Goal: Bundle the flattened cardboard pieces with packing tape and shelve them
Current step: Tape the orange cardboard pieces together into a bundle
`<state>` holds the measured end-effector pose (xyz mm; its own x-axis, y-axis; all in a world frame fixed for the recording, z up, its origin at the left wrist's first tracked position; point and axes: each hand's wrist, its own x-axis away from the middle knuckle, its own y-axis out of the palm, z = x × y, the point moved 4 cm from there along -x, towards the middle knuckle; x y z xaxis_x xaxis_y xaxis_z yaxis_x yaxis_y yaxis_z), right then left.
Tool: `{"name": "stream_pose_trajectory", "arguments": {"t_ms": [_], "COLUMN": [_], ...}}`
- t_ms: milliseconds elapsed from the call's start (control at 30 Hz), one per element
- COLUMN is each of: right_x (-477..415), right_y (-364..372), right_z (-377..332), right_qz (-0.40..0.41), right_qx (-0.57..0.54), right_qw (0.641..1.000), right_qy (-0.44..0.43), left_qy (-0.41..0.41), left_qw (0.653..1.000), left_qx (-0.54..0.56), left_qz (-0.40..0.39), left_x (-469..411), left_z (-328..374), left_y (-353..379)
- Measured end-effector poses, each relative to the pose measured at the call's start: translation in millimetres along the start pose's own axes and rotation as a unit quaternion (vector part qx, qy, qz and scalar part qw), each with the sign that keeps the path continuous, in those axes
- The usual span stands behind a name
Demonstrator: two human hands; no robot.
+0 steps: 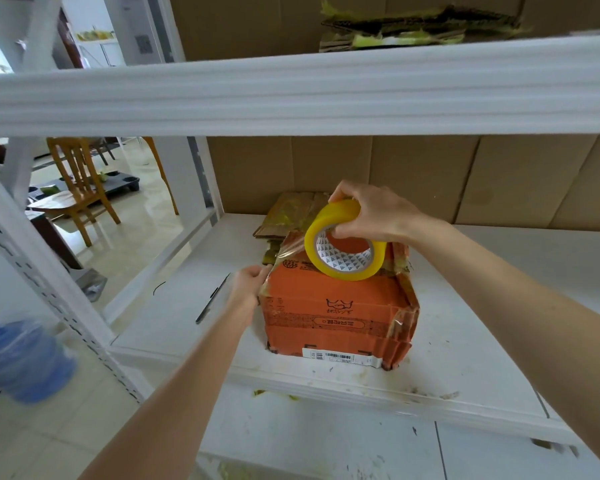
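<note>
The clear strip [288,249] drawn from the yellowish roll of packing tape [347,274] could wrinkle or stick to itself if the right hand [371,214] lets it slacken. The layers could also slide askew if the left hand [248,284] eases off (the right edge already looks uneven). The right fingers curl through the roll's core, grasping it. The left fingers pinch the far left corner of the stack of flattened orange cardboard pieces [333,317]. It lies on the white metal shelf [482,334], printed face up, with a barcode label at its near edge and frayed, tape-glossed sides.
</note>
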<state>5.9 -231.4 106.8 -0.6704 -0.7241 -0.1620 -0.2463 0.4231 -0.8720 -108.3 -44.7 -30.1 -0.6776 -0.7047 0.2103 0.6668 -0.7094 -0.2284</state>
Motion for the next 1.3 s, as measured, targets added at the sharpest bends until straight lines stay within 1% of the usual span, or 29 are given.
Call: {"name": "stream_pose_trajectory", "arguments": {"t_ms": [67,100,133,167,200,233,267,300,333,367,400,433,500,600,667,733,833,933,1100,1200,1300], "right_x": [0,1,1,2,2,2,1,0,0,0,1,2,10,21,24,24,26,32,40,40,47], "right_y": [1,1,1,1,2,3,4,4,4,3,2,3,6,10,7,1,-13,-33,-49,-52,-48], "right_z": [0,0,0,0,0,0,-1,-1,-1,1,4,9,22,40,42,40,39,47,58,65,77], "right_qz": [0.011,0.015,0.019,0.021,0.021,0.021,0.021,0.021,0.021,0.021,0.017,0.007,-0.012,0.008,0.026,0.024,0.019,0.001,-0.046,-0.019,0.010], "right_qx": [0.001,0.003,0.006,0.008,0.009,0.010,0.009,0.004,-0.001,-0.008,-0.021,-0.045,-0.121,-0.183,-0.201,-0.208,-0.183,-0.133,-0.068,-0.065,-0.112], "right_qw": [1.000,1.000,1.000,1.000,1.000,1.000,1.000,1.000,1.000,1.000,1.000,0.999,0.992,0.981,0.978,0.977,0.983,0.991,0.996,0.997,0.991], "right_qy": [-0.001,-0.001,-0.001,0.000,0.000,-0.001,-0.002,-0.003,-0.004,-0.003,0.000,0.005,0.030,0.058,0.046,0.031,0.019,0.025,0.034,0.049,0.070], "left_qy": [-0.073,-0.095,-0.092,-0.058,0.002,0.086,0.171,0.235,0.266,0.275,0.281,0.296,0.331,0.369,0.377,0.377,0.358,0.342,0.345,0.349,0.335], "left_qw": [0.995,0.993,0.994,0.998,0.996,0.978,0.954,0.939,0.931,0.916,0.890,0.859,0.813,0.780,0.766,0.750,0.735,0.735,0.732,0.720,0.696], "left_qx": [0.066,0.075,0.061,-0.005,-0.090,-0.184,-0.240,-0.250,-0.248,-0.266,-0.316,-0.370,-0.451,-0.492,-0.509,-0.534,-0.563,-0.570,-0.567,-0.584,-0.626], "left_qz": [-0.005,-0.010,-0.018,-0.012,0.009,0.041,0.054,0.029,-0.039,-0.117,-0.173,-0.194,-0.162,-0.113,-0.106,-0.108,-0.121,-0.133,-0.152,-0.138,-0.106], "left_x": [4,7,8,7,5,5,11,19,28,36,45,52,56,54,52,50,47,45,45,48,54], "left_z": [-5,-6,-6,-3,2,11,25,38,48,55,55,52,45,41,38,35,32,31,33,35,47], "left_y": [0,0,-2,-6,-12,-20,-22,-19,-11,2,14,24,30,31,32,32,30,29,31,32,41]}}
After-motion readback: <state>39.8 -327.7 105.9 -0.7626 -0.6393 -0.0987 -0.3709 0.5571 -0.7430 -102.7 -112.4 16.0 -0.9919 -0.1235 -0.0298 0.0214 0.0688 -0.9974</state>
